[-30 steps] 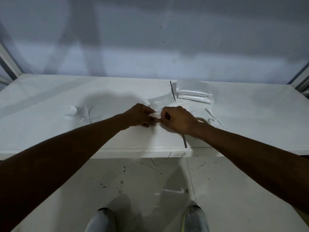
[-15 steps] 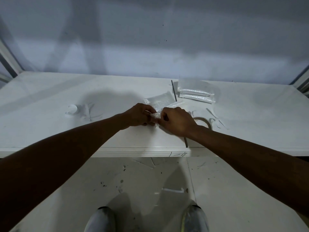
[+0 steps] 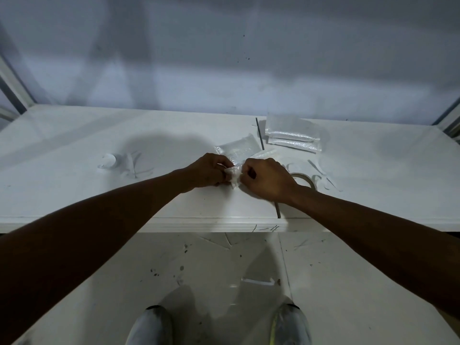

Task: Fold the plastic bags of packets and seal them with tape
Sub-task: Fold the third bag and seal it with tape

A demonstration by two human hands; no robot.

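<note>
Little change over the last second: both hands stayed together near the table's (image 3: pixel 74 195) front edge. Left hand (image 3: pixel 207 171) and right hand (image 3: pixel 267 179) pinch the plastic bag's (image 3: pixel 234 174) near end with curled fingers. Fold probably still forming, no tape on yet. Tape roll (image 3: pixel 305 179) at 3 o'clock of the right wrist, more bags (image 3: pixel 292 136) at 1 o'clock.

Clear crinkled plastic bag (image 3: pixel 237 151); glossy clear packets (image 3: pixel 292 136); smooth white table (image 3: pixel 74 195), slight sheen.
</note>
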